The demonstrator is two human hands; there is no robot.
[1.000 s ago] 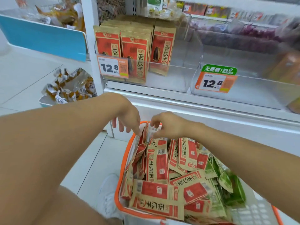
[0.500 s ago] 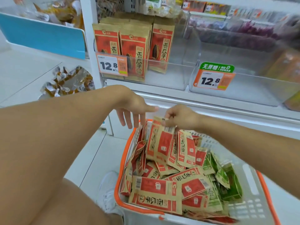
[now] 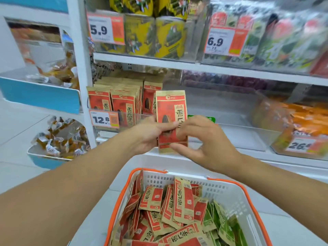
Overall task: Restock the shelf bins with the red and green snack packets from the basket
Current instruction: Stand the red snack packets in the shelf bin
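Note:
An upright red snack packet (image 3: 171, 110) is held in front of the shelf. My left hand (image 3: 150, 134) grips its lower left side, thumb across the front. My right hand (image 3: 204, 141) pinches its lower right edge. Behind it, a clear shelf bin (image 3: 134, 119) holds a row of standing red packets (image 3: 113, 102) on the left. To the right is a nearly bare clear bin (image 3: 239, 132) with a green label. Below, the white basket with orange rim (image 3: 230, 194) holds several loose red packets (image 3: 182, 201) and, on its right side, green packets (image 3: 221, 222).
The shelf above carries yellow bags (image 3: 154, 36) and mixed packs with price tags 5.9 and 6.9. Orange packs (image 3: 301, 128) fill the bin at far right. Blue-fronted trays of wrapped sweets (image 3: 58, 141) hang on the left. White floor lies beside the basket.
Both hands rose from the basket to shelf height, carrying one red packet and turning it upright. The view tilted up toward the shelves.

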